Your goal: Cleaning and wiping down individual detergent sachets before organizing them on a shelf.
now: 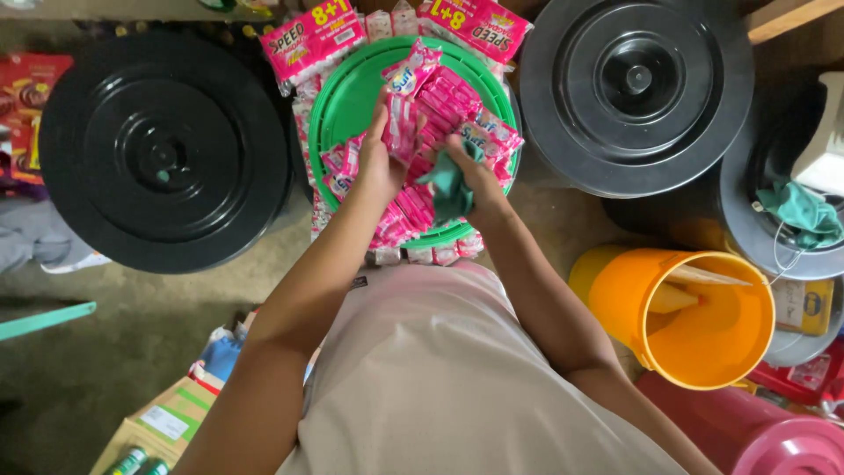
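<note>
On a cluttered shop floor among black drum lids (163, 149), a green lid (352, 97) bears pink sachets — left hand (380, 163) grips a sachet strip (403, 119) above it, lifted for reach, right hand (475, 180) clutches a green cloth (450, 189).

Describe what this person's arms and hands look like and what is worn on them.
Both arms are bare from the upper arm down: no sleeves reach the forearms, and no gloves, watch, bracelets or rings show. The left hand and right hand are uncovered, with slender fingers. The person wears a pale beige short-sleeved top bearing a small dark tag near its upper left edge.
</note>
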